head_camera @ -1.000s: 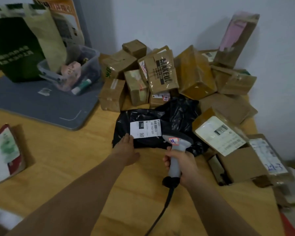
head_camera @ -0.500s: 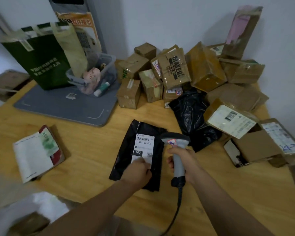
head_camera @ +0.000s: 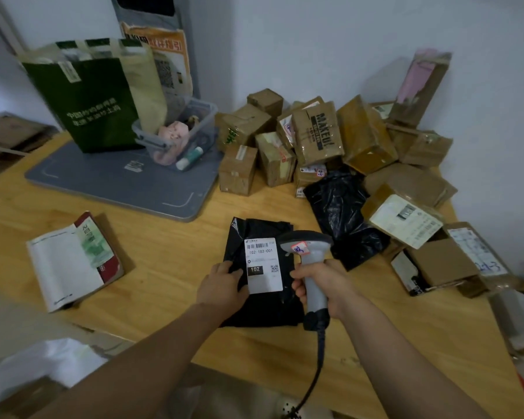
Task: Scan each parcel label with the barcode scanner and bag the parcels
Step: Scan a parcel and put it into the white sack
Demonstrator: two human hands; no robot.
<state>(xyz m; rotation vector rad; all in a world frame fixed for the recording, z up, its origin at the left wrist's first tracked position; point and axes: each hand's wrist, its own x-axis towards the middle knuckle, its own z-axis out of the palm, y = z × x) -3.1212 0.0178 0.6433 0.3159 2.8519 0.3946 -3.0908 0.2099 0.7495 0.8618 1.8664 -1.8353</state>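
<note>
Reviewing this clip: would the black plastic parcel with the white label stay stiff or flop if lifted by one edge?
Probably floppy: the black plastic parcel is thin, creased film lying flat on the wooden table. Likely light, since it shows little bulk. Its glossy surface may slip in the fingers of the left hand.

At frame centre, the left hand [head_camera: 223, 287] holds a black parcel [head_camera: 262, 303] on the wooden table [head_camera: 170, 267]. The right hand [head_camera: 324, 285] grips the barcode scanner [head_camera: 310, 261] just beside its white label [head_camera: 262, 264].
</note>
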